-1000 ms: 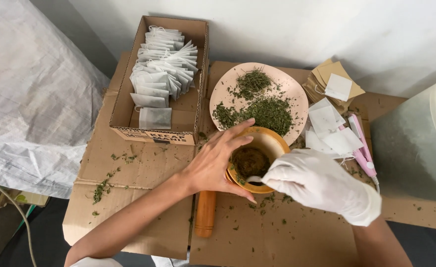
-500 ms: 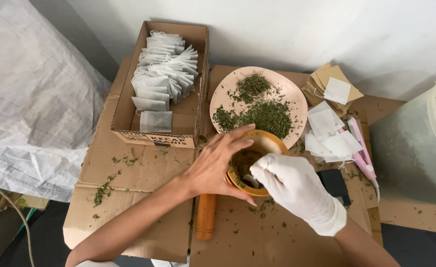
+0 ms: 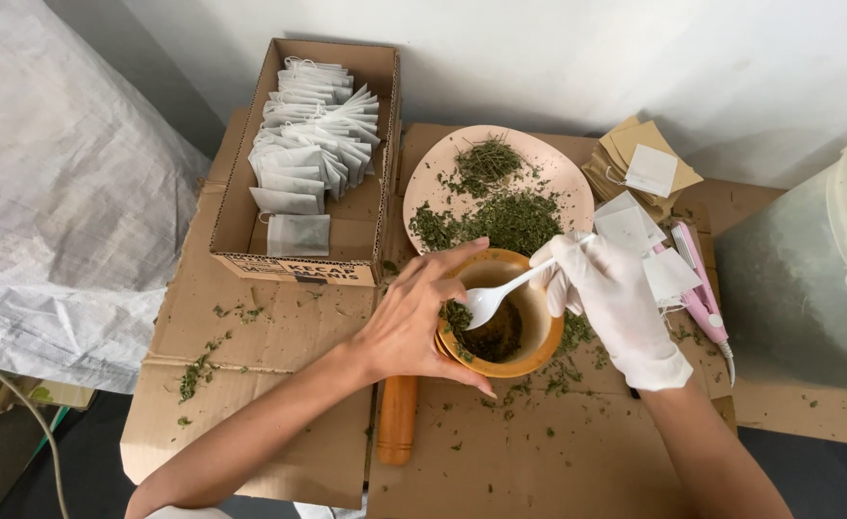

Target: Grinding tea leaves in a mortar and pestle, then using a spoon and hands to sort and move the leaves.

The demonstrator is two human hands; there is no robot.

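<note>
My bare left hand (image 3: 414, 322) cups the left side of an orange-brown bowl (image 3: 539, 341) that holds dark crushed herb. In its white glove, my right hand (image 3: 611, 298) grips a white plastic spoon (image 3: 491, 300), and the spoon's head dips into the bowl. Just behind the bowl sits a pink plate (image 3: 558, 173) with piles of dried green leaves. A wooden pestle (image 3: 397, 420) lies on the cardboard below my left hand.
A cardboard box (image 3: 241, 216) of filled white tea bags stands at the back left. Empty white bags and tan envelopes (image 3: 639, 163) lie right of the plate, beside a small pink sealer (image 3: 700, 298). A large translucent tub (image 3: 808, 269) stands at right, a white sack (image 3: 49, 211) at left.
My gloved right hand has drawn back to the right and uncovered the bowl. The spoon now shows, its head down in the herb. My left hand has stayed on the bowl.
</note>
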